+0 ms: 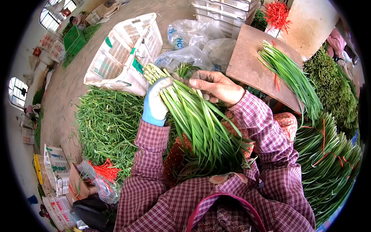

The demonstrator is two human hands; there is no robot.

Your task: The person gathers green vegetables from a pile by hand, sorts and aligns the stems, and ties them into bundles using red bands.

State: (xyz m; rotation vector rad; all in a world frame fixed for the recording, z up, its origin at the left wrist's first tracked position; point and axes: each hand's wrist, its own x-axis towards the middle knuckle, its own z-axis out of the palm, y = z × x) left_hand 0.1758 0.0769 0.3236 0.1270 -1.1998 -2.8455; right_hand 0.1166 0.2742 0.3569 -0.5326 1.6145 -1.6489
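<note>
My left hand [156, 101], in a white and blue glove, is wrapped round a bunch of garlic chives [201, 123] near its pale cut ends. The long green leaves hang down to the right over my lap. My bare right hand [216, 87] is at the upper right side of the bunch, thumb and fingers pinched together close to the stalks. What sits between those fingertips is hidden. On a brown board [247, 58] to the right lies another bunch of chives [288, 73] with a red tie.
Loose green trimmings [108, 127] are heaped at left, below a white plastic crate [116, 54]. Clear plastic bags [193, 34] lie ahead, before stacked crates [222, 15]. Red ties [106, 170] sit at lower left, more red ties [277, 15] at upper right. Tied bunches [328, 166] are piled at right.
</note>
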